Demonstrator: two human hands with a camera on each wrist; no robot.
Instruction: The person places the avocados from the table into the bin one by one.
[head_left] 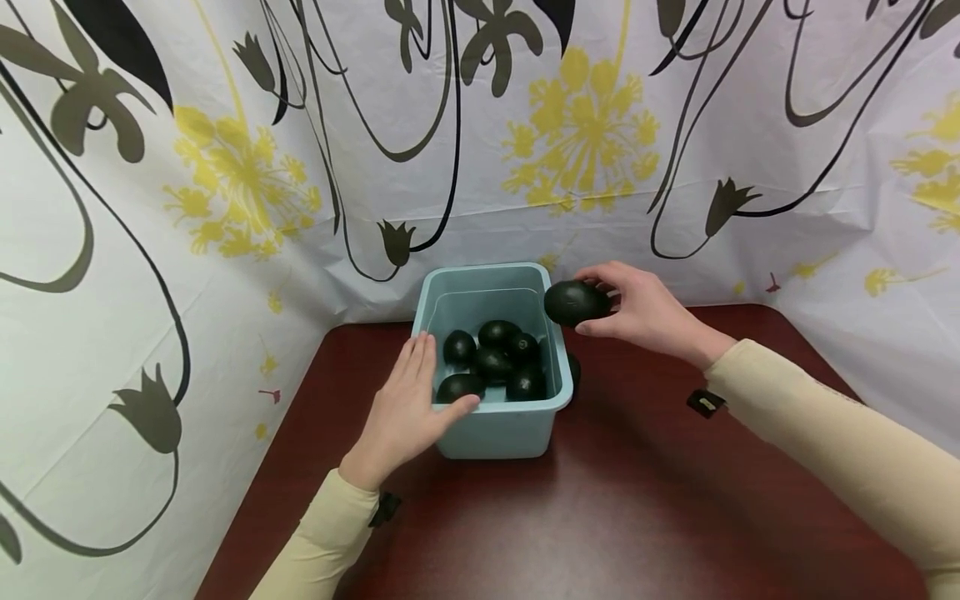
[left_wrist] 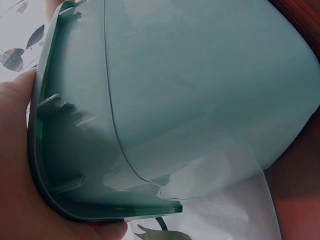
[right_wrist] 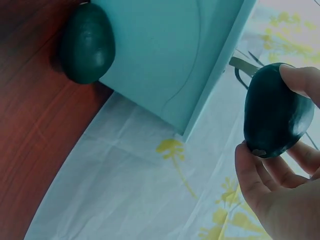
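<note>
A dark green avocado is in my right hand, held up by thumb and fingertips just beyond the bin's right rim. In the right wrist view the thumb lies on one side of this avocado and the fingers on the other. The pale teal plastic bin stands on the table with several avocados inside. My left hand rests on its front left corner, fingers straight along the left rim and thumb over the front rim. Another avocado lies on the table against the bin's right side, mostly hidden in the head view.
The dark red-brown table extends in front of the bin and to both sides. A white sheet with grey and yellow flowers hangs behind the table and along its left and right sides, close to the bin's back.
</note>
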